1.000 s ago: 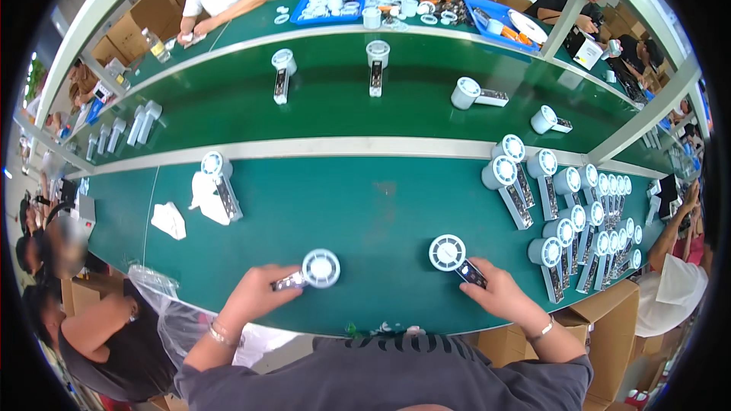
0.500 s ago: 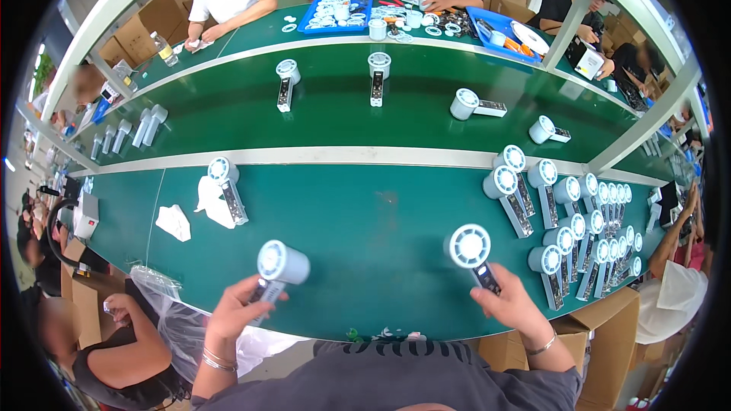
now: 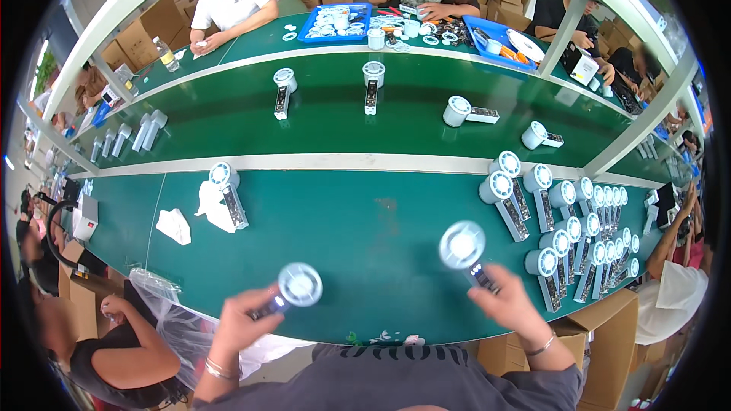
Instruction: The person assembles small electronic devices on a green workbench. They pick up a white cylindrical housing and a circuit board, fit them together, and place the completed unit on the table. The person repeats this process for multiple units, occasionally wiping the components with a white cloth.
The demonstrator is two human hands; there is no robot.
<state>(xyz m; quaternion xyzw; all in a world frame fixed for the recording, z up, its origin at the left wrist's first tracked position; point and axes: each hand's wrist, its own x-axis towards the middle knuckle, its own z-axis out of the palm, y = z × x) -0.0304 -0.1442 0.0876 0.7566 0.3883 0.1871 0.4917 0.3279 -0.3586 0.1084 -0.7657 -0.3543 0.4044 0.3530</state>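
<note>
My left hand [image 3: 250,318] is closed round the handle of a pale blue-white handheld fan [image 3: 301,285], its round vented head facing up. In my right hand [image 3: 504,303] is a second handheld fan [image 3: 462,244] of the same kind, gripped by its handle, its head slightly blurred. Dark electronics show in both open handles, partly covered by my fingers. The two fans are held apart above the green table [image 3: 365,259]. Nearest my right hand stand rows of similar fans [image 3: 542,262]. Beyond my left hand, another fan [image 3: 234,205] lies against a crumpled white cloth [image 3: 213,202].
A second white cloth [image 3: 174,227] lies at the left. Several fans [image 3: 373,74] rest on the raised green surface behind a pale rail [image 3: 365,161]. Blue trays [image 3: 335,23] hold parts at the back. Co-workers sit around; an open cardboard box [image 3: 609,327] stands at right.
The fan in my left hand has turned so its vented face points up, and it has moved slightly down and right. My right hand's fan has shifted slightly left.
</note>
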